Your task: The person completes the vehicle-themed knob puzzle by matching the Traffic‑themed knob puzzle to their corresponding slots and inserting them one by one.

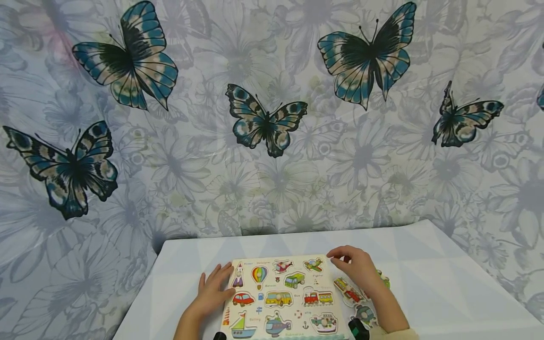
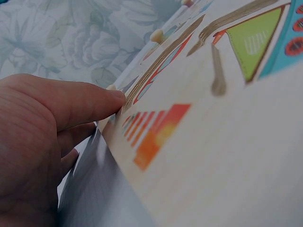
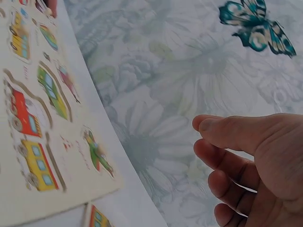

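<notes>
A wooden picture board (image 1: 297, 307) with vehicle shapes lies flat on the table. It shows a red car (image 1: 243, 299), a yellow bus (image 1: 278, 299), a train (image 1: 318, 298) and several others. My left hand (image 1: 212, 293) rests at the board's left edge, its thumb (image 2: 94, 101) touching the rim in the left wrist view. Beside the upper right corner hovers my right hand (image 1: 352, 264), fingers loosely bent with nothing in them. Right of the board lie a loose train-like piece (image 1: 348, 291) and a grey-green piece (image 1: 365, 314). A green piece (image 1: 384, 278) is partly hidden behind the right forearm.
The white table (image 1: 433, 283) extends to both sides of the board. Behind it hangs a floral cloth (image 1: 272, 189) with printed butterflies. Dark wrist devices, one of them (image 1: 359, 328) near the right forearm, cut into the lower edge of the head view.
</notes>
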Demonstrator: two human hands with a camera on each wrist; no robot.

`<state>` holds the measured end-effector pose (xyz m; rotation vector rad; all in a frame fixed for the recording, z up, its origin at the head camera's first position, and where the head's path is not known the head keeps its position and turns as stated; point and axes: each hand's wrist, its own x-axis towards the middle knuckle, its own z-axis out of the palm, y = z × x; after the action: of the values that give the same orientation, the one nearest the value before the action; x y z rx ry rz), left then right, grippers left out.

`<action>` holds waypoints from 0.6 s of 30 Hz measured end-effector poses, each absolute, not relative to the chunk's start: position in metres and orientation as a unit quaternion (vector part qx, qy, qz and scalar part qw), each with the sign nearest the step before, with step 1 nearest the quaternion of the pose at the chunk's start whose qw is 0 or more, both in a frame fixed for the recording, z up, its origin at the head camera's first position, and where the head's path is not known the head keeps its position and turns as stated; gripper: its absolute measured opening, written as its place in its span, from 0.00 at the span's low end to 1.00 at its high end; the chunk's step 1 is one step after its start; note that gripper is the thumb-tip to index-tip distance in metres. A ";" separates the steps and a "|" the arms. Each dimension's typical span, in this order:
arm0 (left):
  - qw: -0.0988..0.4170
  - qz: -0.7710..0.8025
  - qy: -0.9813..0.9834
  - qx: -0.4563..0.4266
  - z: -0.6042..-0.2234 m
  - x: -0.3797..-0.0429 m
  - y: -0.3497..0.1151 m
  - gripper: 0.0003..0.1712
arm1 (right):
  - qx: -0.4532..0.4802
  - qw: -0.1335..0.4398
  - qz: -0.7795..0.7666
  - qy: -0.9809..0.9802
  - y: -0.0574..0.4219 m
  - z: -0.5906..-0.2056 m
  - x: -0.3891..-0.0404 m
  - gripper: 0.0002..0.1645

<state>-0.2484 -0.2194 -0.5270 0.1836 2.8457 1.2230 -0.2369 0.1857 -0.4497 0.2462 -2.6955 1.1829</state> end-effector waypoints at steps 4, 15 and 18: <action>0.020 0.392 0.918 0.059 -0.527 -0.249 -0.219 0.38 | 0.074 0.100 0.397 -0.909 0.203 -0.448 -0.239 0.08; 0.025 0.399 0.915 0.058 -0.528 -0.251 -0.220 0.38 | 0.015 0.070 0.380 -0.922 0.250 -0.453 -0.238 0.13; 0.026 0.400 0.914 0.057 -0.528 -0.252 -0.220 0.38 | -0.009 0.047 0.391 -0.919 0.263 -0.460 -0.239 0.15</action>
<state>-0.2521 -0.2198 -0.5281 0.1772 2.8255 1.2355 -0.2391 0.2631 -0.4596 -0.0276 -2.8042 1.1916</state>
